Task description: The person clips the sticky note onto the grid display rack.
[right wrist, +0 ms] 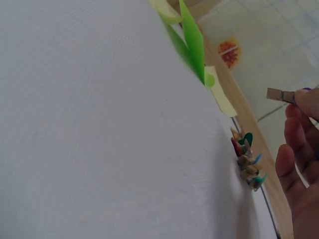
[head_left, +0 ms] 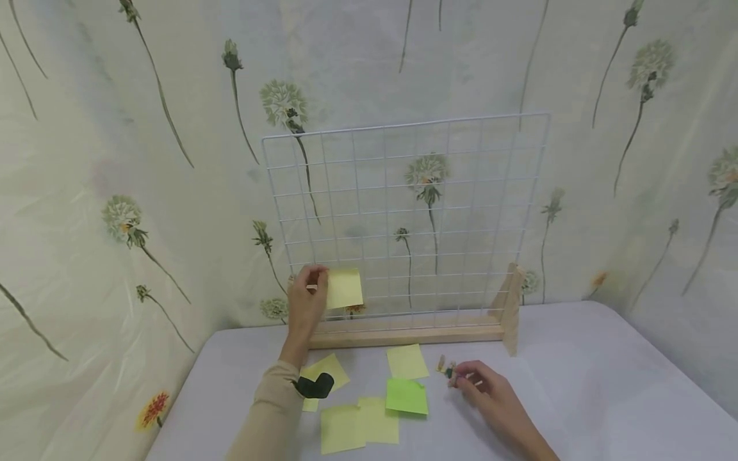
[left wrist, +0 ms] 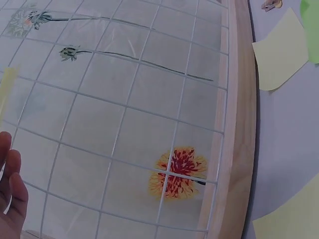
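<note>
A yellow sticky note (head_left: pixel 344 288) is held up at the lower left of a white wire grid (head_left: pixel 403 127). My left hand (head_left: pixel 304 307) pinches its left edge between thumb and fingers. In the left wrist view only a narrow strip of the note shows, at the far left. My right hand (head_left: pixel 497 402) holds a small wooden clothespin (right wrist: pixel 280 94) between thumb and finger, seen most plainly in the right wrist view. Beneath it on the table lies a little cluster of clothespins (right wrist: pixel 249 164) with coloured decorations.
The grid stands in a wooden base (head_left: pixel 403 335) with a side support (head_left: pixel 510 310). Several yellow sticky notes (head_left: pixel 343 430) and a bright green note (head_left: pixel 407 397) lie on the white-covered table (head_left: pixel 582 384). A flower-printed curtain (head_left: pixel 190 256) hangs behind.
</note>
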The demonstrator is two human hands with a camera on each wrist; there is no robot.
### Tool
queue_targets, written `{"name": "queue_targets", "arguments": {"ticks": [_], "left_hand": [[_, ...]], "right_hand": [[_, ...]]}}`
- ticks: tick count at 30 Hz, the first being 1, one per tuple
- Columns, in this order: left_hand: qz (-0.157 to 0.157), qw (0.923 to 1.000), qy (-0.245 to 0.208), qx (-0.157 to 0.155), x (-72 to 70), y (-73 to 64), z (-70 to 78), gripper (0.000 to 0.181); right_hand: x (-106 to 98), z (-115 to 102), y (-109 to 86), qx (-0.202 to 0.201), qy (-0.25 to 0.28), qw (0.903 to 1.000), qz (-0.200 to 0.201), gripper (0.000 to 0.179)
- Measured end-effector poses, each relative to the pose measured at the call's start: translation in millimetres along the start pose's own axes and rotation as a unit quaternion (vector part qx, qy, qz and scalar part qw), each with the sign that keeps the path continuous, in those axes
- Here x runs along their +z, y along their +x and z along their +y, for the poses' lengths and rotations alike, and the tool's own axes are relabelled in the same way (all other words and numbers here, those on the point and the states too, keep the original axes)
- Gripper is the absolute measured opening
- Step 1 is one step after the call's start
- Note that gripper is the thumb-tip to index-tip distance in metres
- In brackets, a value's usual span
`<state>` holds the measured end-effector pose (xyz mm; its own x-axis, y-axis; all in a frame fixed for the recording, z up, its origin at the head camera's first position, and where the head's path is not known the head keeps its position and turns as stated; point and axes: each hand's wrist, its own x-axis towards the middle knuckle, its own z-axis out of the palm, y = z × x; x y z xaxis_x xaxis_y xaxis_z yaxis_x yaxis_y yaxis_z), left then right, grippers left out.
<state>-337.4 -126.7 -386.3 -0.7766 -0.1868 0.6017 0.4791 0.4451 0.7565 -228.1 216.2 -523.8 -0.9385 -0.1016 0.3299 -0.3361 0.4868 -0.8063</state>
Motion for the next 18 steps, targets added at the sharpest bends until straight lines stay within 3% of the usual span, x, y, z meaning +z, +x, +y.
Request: {"name": "queue_targets", "arguments": {"ticks": [10,18], "left_hand": [[0.017,0.9998,-0.005,0.007,-1.9,10.6,9.1,0.012],[0.027,0.9993,-0.005,0.025,-1.6,15.6,15.0,0.013]], "right_hand": [[-5,-12,4.4,0.011,0.003,0.9998,-0.014,0.026],[-8,-24,14.9,-0.059,0.01,0.9981,-0.016,0.021]]}}
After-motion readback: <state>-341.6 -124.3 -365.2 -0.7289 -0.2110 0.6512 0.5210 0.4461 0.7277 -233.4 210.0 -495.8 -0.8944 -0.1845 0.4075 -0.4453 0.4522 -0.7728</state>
